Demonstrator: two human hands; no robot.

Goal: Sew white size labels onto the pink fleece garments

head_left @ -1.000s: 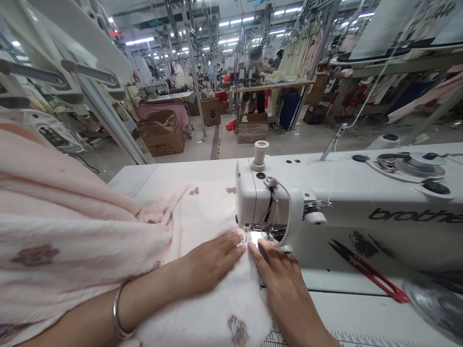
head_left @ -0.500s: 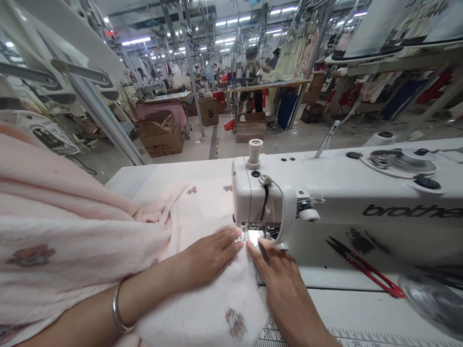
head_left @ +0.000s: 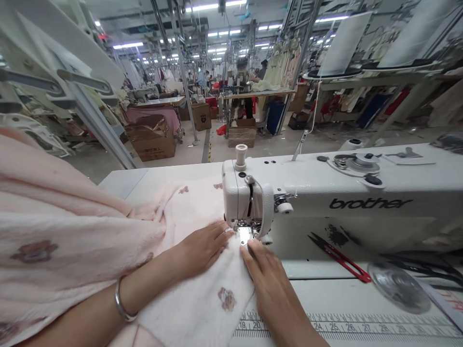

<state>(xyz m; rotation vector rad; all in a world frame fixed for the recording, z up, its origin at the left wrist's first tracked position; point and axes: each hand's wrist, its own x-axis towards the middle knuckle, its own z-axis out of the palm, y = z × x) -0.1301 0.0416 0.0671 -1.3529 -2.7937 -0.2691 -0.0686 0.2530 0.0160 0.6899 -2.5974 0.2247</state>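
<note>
Pale pink plush fabric (head_left: 191, 299) printed with small brown bears lies on the white sewing machine (head_left: 248, 193), its right edge running up to the lit presser foot area (head_left: 245, 235). My left hand (head_left: 202, 248) rests flat on the fabric, fingers stretched out and fingertips just left of the foot. A silver bangle (head_left: 121, 301) is on that wrist. On the other side, my right hand (head_left: 267, 277) lies palm down with fingers extended along the fabric's right edge, fingertips just in front of the foot. The fabric under the foot is partly hidden.
Red-handled scissors (head_left: 340, 258) lie right of my right hand, beside a clear round object (head_left: 400, 287) and black scissors (head_left: 427, 267). A printed ruler scale (head_left: 325, 325) runs along the front. More fabric is bunched at left. Beyond stand cardboard boxes (head_left: 152, 140) and other worktables.
The view has turned slightly right, so the machine appears farther left. Relative to the machine, the fabric has moved forward, away from me. Both hands stay beside the presser foot.
</note>
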